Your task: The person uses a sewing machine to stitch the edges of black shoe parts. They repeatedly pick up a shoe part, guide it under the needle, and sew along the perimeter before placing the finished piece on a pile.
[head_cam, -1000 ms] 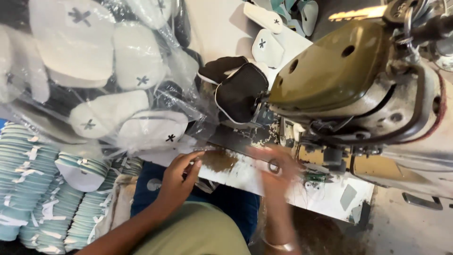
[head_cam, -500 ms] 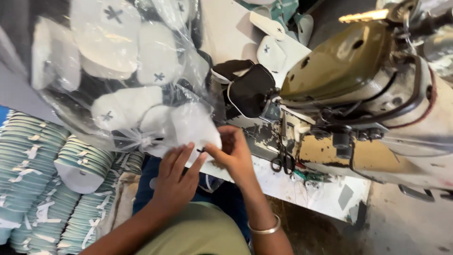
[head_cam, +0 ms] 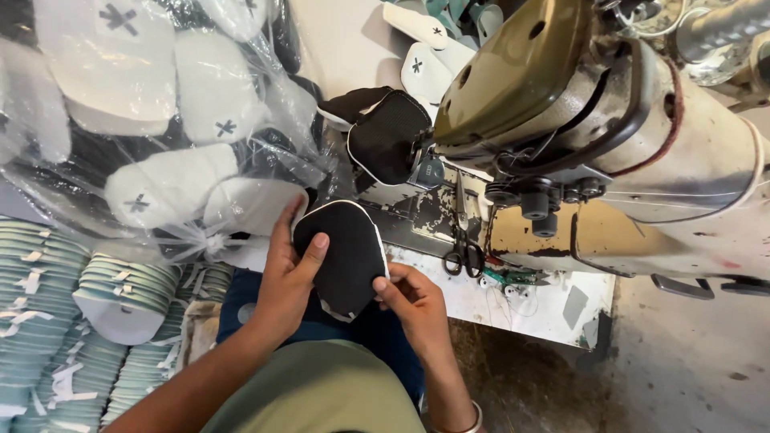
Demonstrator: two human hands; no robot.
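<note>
A black mesh fabric piece with white edging (head_cam: 346,252) is held up in front of me by both hands. My left hand (head_cam: 287,273) grips its left edge, thumb lying across the black face. My right hand (head_cam: 411,298) pinches its lower right edge. A second black piece with white trim (head_cam: 387,138) rests at the needle area of an olive and cream sewing machine (head_cam: 593,120), just above the held piece.
A clear plastic bag of white padded pieces (head_cam: 152,120) fills the upper left. Stacks of pale green and white pieces (head_cam: 48,305) lie at the lower left. Black scissors (head_cam: 463,252) hang by the worn white table edge (head_cam: 521,301). More white pieces (head_cam: 425,64) sit behind the machine.
My hands held a white-faced piece half a second ago; the piece they hold now shows its black mesh side. The hands have shifted slightly right and lower.
</note>
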